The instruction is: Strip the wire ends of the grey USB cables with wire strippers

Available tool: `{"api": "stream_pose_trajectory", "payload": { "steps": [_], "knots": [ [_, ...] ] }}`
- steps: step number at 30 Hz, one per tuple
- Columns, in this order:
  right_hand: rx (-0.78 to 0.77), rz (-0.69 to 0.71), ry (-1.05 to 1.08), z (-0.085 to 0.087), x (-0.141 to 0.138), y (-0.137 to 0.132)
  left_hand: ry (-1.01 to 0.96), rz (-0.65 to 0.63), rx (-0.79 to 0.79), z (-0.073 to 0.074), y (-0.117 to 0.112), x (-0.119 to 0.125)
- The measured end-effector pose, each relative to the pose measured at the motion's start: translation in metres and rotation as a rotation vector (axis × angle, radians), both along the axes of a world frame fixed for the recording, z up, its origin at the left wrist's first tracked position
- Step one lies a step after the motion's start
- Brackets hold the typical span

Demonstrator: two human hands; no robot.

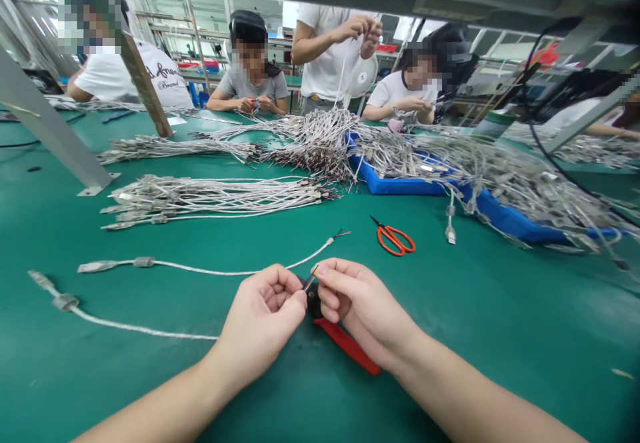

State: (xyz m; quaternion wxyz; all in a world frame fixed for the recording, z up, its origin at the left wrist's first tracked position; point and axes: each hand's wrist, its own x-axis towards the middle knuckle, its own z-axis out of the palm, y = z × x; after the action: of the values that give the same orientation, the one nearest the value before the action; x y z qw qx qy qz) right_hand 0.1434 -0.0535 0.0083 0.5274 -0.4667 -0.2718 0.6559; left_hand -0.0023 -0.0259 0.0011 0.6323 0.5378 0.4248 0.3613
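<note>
My left hand and my right hand meet over the green table, both closed in a pinch on the thin stripped wire ends of a silver cable. That cable trails left from under my left hand to a connector near the table's left side. A red-handled tool lies on the table beneath my right hand, with its black head between the two hands. A second silver cable lies just beyond my hands.
Orange scissors lie on the green table past my right hand. Bundles of silver cables lie at the left and centre, and a blue tray is heaped with more. Several people work at the far side.
</note>
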Motion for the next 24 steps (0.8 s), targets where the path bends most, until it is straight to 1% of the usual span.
{"api": "stream_pose_trajectory", "payload": {
  "steps": [3,6,12,17,24],
  "knots": [
    [0.017,-0.023,0.003,0.0,-0.002,-0.001,0.013,0.031,0.006,0.0,0.001,0.003],
    [0.049,-0.042,-0.013,0.0,-0.004,-0.003,0.016,0.074,0.056,0.001,0.002,0.005],
    [0.051,-0.048,-0.011,0.001,-0.005,-0.004,0.012,0.141,0.112,0.002,0.001,0.006],
    [0.075,-0.052,-0.007,0.001,-0.007,-0.006,0.03,0.151,0.125,0.003,0.001,0.006],
    [0.106,-0.066,-0.03,0.001,-0.012,-0.008,-0.003,0.13,0.08,0.006,0.0,0.006]
  ]
}}
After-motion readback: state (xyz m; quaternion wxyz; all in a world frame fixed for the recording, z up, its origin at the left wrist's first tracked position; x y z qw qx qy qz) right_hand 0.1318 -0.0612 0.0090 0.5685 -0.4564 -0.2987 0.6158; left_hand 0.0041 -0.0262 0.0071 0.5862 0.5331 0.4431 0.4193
